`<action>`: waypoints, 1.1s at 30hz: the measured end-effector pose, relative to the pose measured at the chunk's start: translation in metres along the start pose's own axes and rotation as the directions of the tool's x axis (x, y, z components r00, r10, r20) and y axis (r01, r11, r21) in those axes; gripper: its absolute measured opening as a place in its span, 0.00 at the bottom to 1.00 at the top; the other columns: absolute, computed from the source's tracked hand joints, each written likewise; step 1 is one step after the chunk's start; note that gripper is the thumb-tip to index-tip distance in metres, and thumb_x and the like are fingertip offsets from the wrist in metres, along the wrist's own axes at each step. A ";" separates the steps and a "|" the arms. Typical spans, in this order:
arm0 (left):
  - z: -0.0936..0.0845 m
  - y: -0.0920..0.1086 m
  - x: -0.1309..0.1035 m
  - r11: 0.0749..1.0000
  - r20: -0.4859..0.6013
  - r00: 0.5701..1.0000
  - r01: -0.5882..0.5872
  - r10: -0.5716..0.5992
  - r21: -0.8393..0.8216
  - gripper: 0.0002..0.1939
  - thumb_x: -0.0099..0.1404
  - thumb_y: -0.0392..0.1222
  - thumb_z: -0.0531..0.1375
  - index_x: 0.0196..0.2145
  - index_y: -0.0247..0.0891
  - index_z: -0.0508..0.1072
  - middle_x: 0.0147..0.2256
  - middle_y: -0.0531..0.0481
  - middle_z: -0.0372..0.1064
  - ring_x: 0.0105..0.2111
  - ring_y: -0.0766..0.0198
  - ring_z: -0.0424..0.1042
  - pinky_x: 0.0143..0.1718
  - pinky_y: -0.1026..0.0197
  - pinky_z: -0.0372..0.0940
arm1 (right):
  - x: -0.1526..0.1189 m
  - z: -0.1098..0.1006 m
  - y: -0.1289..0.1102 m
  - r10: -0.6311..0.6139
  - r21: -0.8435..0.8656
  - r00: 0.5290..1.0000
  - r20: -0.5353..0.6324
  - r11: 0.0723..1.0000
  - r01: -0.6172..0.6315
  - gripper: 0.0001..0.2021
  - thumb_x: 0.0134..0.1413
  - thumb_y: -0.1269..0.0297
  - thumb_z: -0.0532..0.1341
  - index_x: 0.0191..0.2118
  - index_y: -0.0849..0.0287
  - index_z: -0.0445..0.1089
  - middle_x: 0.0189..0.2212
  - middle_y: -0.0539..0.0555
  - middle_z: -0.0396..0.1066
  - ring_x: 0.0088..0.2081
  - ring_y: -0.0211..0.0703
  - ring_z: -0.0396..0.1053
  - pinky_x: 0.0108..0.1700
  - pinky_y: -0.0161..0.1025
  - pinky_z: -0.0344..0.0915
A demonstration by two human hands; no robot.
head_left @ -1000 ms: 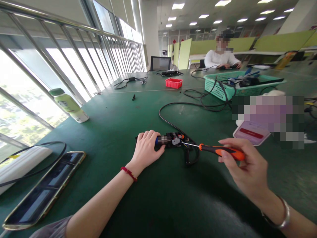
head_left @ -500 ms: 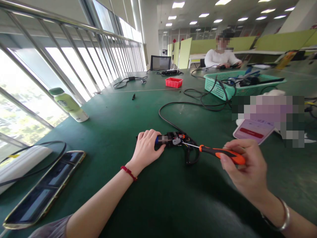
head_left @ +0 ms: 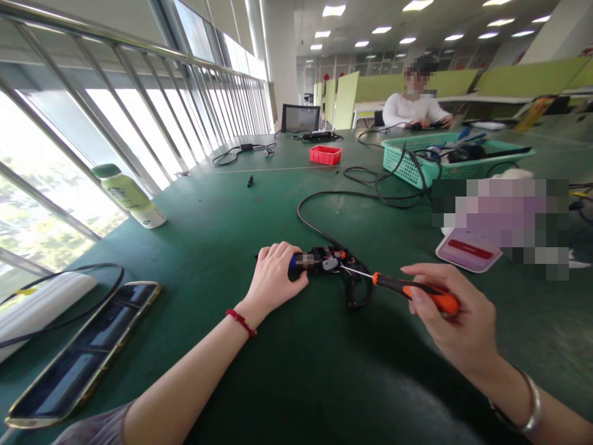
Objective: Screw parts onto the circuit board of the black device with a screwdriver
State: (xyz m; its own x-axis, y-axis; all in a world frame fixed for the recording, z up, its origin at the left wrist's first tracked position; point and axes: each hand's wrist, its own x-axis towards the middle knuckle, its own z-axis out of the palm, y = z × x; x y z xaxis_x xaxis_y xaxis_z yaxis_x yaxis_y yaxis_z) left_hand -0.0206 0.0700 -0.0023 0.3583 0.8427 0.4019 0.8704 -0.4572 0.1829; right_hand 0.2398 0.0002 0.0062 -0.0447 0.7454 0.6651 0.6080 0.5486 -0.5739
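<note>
From my head view, the opened black device (head_left: 319, 261) lies on the green table (head_left: 296, 371). My left hand (head_left: 272, 278) has its fingers clamped over the device's left end. Right of the device, my right hand (head_left: 458, 324) pinches the screwdriver (head_left: 393, 283), fingers closed on its handle, shaft pointing into the device's exposed parts. Beyond the device sits a red tray (head_left: 325, 159).

A dark green table (head_left: 296, 383) fills the foreground. Along its left runs a metal railing (head_left: 139, 47), with bright daylight and blurred greenery beyond the bars and tall windows (head_left: 192, 28) above. A pale pillar (head_left: 280, 49) stands past the far end, near a black chair (head_left: 301, 117). Behind are yellow-green partitions (head_left: 347, 102) and white desks (head_left: 370, 107), under rectangular lights (head_left: 333, 10) glowing in the ceiling (head_left: 361, 13).
</note>
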 end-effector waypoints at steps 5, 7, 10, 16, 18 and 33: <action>0.001 0.000 0.000 1.000 0.011 1.000 0.002 -0.002 0.014 0.12 0.56 0.41 0.55 0.40 0.39 0.65 0.38 0.48 0.66 0.40 0.56 0.65 0.46 0.53 0.56 | -0.002 0.002 0.004 -0.015 0.073 0.995 -0.094 0.997 0.022 0.17 0.49 0.71 0.60 0.47 0.56 0.63 0.36 0.52 0.65 0.31 0.39 0.69 0.34 0.38 0.66; 0.001 -0.001 0.000 1.000 0.015 1.000 0.005 -0.005 0.015 0.12 0.56 0.41 0.55 0.39 0.39 0.65 0.38 0.48 0.66 0.40 0.56 0.65 0.46 0.53 0.56 | -0.002 0.002 0.004 -0.001 0.078 0.996 -0.092 0.997 0.009 0.15 0.50 0.71 0.60 0.45 0.55 0.64 0.36 0.52 0.65 0.31 0.39 0.69 0.34 0.38 0.66; 0.002 -0.001 0.000 1.000 0.024 1.000 0.011 -0.011 0.012 0.12 0.57 0.41 0.54 0.39 0.38 0.65 0.39 0.47 0.67 0.40 0.56 0.65 0.46 0.52 0.56 | 0.000 0.001 0.000 0.040 0.026 0.999 -0.006 0.999 -0.040 0.07 0.52 0.69 0.59 0.39 0.55 0.66 0.27 0.48 0.66 0.24 0.35 0.65 0.27 0.34 0.63; 0.002 -0.001 0.000 0.999 0.032 0.999 0.013 -0.014 0.030 0.13 0.57 0.42 0.54 0.40 0.38 0.65 0.39 0.47 0.67 0.40 0.55 0.65 0.46 0.52 0.56 | 0.000 0.004 0.001 0.083 0.065 0.997 -0.006 0.994 -0.082 0.11 0.52 0.69 0.59 0.43 0.55 0.64 0.26 0.47 0.64 0.24 0.36 0.65 0.28 0.36 0.63; 0.003 -0.001 0.000 0.999 0.037 0.999 0.012 -0.014 0.037 0.13 0.57 0.42 0.54 0.41 0.38 0.65 0.39 0.47 0.67 0.41 0.56 0.65 0.46 0.52 0.56 | -0.001 0.006 0.003 0.074 0.105 0.994 -0.075 0.992 -0.066 0.16 0.50 0.70 0.60 0.46 0.54 0.63 0.33 0.50 0.64 0.30 0.39 0.67 0.33 0.39 0.65; 0.005 -0.002 0.000 0.998 0.032 0.999 0.003 -0.005 0.059 0.13 0.58 0.43 0.54 0.41 0.38 0.65 0.39 0.47 0.67 0.40 0.56 0.65 0.46 0.52 0.56 | -0.002 0.004 0.005 0.161 0.130 0.984 -0.069 0.980 -0.151 0.12 0.52 0.67 0.60 0.44 0.54 0.65 0.31 0.49 0.64 0.27 0.36 0.67 0.30 0.38 0.64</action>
State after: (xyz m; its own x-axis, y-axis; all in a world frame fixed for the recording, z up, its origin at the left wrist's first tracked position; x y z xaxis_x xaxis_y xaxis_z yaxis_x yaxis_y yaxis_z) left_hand -0.0208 0.0723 -0.0073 0.3648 0.8536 0.3718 0.8898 -0.4372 0.1308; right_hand 0.2397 0.0032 0.0004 0.1087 0.7962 0.5951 0.4996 0.4738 -0.7252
